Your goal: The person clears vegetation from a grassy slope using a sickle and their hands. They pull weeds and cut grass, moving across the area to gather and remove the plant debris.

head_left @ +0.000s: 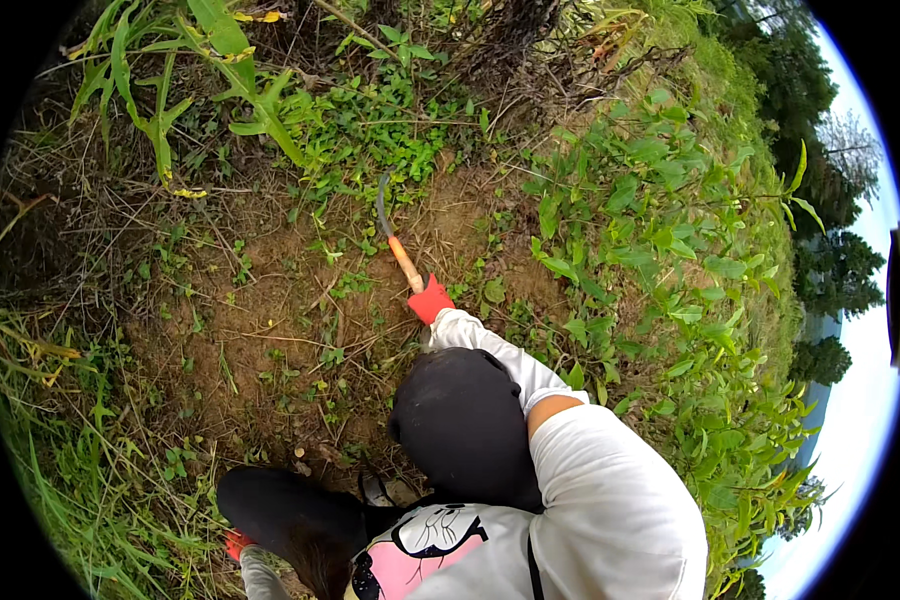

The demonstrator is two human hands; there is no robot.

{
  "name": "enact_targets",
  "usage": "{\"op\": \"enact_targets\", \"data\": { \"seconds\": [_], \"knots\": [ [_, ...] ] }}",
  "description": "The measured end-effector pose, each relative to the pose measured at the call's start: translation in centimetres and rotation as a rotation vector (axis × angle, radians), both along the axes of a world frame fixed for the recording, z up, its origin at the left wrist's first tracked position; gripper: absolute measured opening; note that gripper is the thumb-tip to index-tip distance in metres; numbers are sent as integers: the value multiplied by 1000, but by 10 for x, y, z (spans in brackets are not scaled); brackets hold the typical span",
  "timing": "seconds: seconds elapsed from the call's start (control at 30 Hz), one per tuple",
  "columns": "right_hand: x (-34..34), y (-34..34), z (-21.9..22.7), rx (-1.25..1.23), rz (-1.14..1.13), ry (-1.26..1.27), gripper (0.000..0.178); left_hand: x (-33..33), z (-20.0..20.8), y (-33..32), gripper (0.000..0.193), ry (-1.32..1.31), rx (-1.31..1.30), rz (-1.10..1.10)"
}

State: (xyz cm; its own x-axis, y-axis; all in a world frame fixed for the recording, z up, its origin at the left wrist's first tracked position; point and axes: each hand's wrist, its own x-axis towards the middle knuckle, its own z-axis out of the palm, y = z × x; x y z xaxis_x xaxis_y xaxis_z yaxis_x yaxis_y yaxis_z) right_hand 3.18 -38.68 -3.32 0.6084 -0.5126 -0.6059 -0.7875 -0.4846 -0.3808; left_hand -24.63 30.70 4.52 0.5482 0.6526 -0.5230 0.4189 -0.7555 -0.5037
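Observation:
My right hand (431, 300), in a red glove with a dark patch, is closed around the handle of a sickle (404, 262). The handle is bare wood near the glove and orange towards the blade. Its thin curved grey blade points away from me, its tip beside a patch of low green weeds (405, 150). My left hand (237, 543), also red-gloved, is low at the left beside my dark-trousered knee. Only a small part of it shows, and its fingers cannot be made out.
Brown soil (260, 330) with dry stalks and small weeds lies before me. Leafy green plants (670, 250) stand close on the right. Tall grass (50, 480) grows at the left, a long-leafed plant (240, 70) at the far left, and dry brush (520, 50) at the far side.

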Motion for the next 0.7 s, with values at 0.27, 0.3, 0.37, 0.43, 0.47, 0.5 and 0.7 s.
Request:
{"op": "enact_targets", "data": {
  "seconds": [0.27, 0.3, 0.37, 0.43, 0.47, 0.5, 0.7],
  "knots": [
    [-6, -112, 30, -279, -280, -293, 74, -4, 94, -158, 42, -320, -232, 181],
    [5, -113, 40, -279, -279, -315, 71, -12, 103, -184, 42, -370, -274, 170],
    [-1, -162, 21, -116, -225, -226, 69, -4, 108, -231, 42, -413, -392, 124],
    [15, -172, 11, -69, -144, -122, 66, 9, 113, -267, 41, -421, -467, 106],
    [20, -165, 5, -165, -104, -116, 63, 16, 115, -281, 41, -415, -490, 102],
    [7, -167, -12, -209, -76, -285, 50, 28, 115, -297, 40, -402, -523, 93],
    [-7, -179, -67, -330, 105, 103, 41, 88, 117, -363, 39, -335, -630, 88]
  ]
}}
